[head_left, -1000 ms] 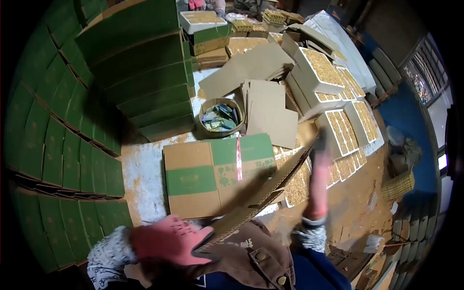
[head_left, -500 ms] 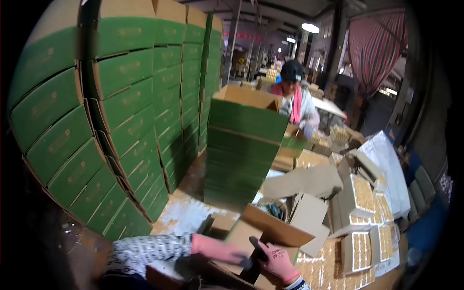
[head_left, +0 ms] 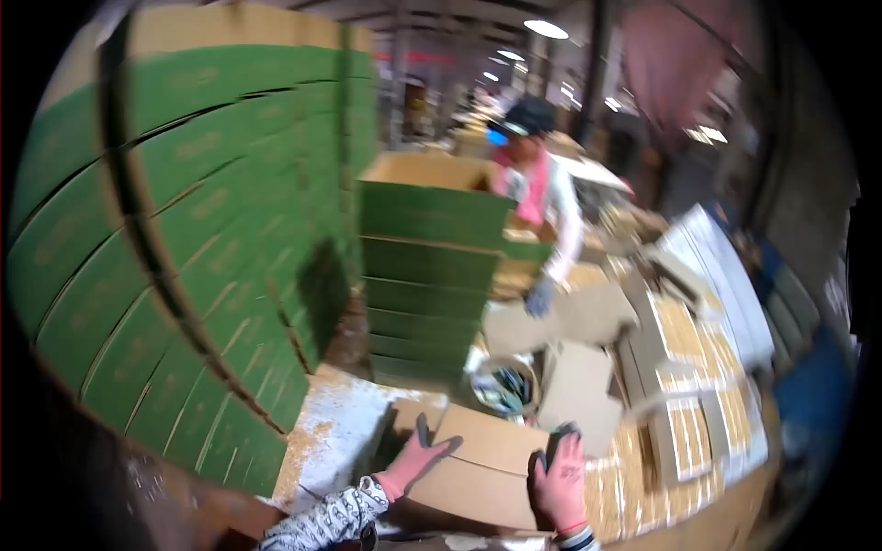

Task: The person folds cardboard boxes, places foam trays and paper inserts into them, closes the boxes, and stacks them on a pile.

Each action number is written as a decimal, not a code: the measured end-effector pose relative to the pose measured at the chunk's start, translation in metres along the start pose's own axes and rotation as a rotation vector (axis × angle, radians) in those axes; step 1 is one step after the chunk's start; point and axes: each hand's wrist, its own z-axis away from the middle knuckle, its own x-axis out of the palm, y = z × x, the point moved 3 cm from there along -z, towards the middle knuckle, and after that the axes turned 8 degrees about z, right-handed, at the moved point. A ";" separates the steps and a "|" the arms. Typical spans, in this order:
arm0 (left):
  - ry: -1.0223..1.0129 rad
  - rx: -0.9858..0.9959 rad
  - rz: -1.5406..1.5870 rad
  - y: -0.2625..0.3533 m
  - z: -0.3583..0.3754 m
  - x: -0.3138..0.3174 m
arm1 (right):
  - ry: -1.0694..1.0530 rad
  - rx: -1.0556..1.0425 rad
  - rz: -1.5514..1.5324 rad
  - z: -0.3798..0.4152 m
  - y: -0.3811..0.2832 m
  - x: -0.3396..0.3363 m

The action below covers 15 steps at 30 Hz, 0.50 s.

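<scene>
A brown cardboard box [head_left: 478, 468] lies at the bottom centre with its top flaps folded down and a seam between them. My left hand [head_left: 418, 459], in a pink and dark glove, rests on the box's left side with its fingers spread. At the right end of the same box is my right hand [head_left: 560, 477], gloved alike, its fingers apart and pointing away from me. Neither hand is wrapped round anything. Just beyond the box stands a round basket [head_left: 503, 386] with small items I cannot make out.
Green cartons [head_left: 202, 220] are stacked high on the left. A shorter green stack [head_left: 432, 275] with an open top box stands ahead. A co-worker [head_left: 542, 188] reaches toward cardboard sheets [head_left: 579, 386]. White-sided boxes [head_left: 684, 432] sit at the right.
The box flaps, upright before, are now down. My hands have moved apart to its two sides. The co-worker has leaned forward with one arm extended, and the view has shifted.
</scene>
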 end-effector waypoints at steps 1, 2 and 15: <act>-0.024 -0.063 -0.021 -0.003 -0.002 0.004 | 0.075 0.115 0.056 0.010 0.010 -0.011; -0.086 -0.102 0.003 -0.001 -0.001 0.008 | 0.078 0.154 0.070 0.031 0.030 -0.005; -0.098 0.203 -1.008 0.055 -0.044 -0.022 | 0.237 0.835 -0.236 0.183 0.082 0.089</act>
